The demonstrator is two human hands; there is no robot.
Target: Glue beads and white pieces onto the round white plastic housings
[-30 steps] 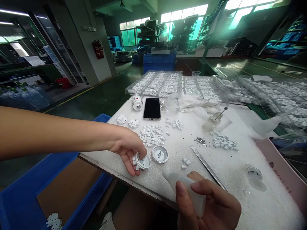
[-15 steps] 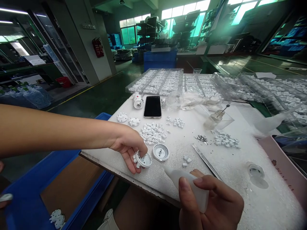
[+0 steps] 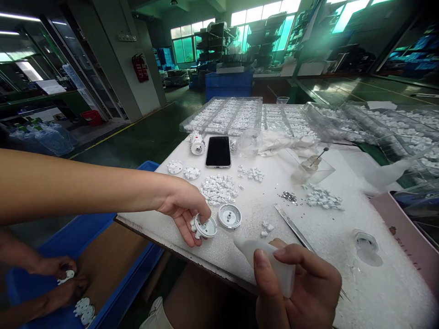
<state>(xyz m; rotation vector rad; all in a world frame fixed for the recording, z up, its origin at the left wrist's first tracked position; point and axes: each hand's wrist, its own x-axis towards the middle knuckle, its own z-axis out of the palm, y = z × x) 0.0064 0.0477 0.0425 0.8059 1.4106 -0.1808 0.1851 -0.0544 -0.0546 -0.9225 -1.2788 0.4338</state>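
Note:
Near the front edge of the white foam board, my left hand grips a round white plastic part, tilted so its inner side faces me. Beside it lies a second round white part, hollow side up. My right hand is closed around a translucent squeeze bottle, its nozzle pointing left toward the held part but apart from it. A pile of small white pieces lies behind my left hand. Metal tweezers rest just beyond my right hand.
A phone and a white cylindrical assembly stand farther back, before clear trays of white parts. Small silver pieces lie mid-board. A pink box stands at right. Another person's hands handle a white part over a blue bin at lower left.
The squeeze bottle and my right hand have shifted slightly left and up. My left hand stays put. Another person's hands have come into view over the blue bin with a white part.

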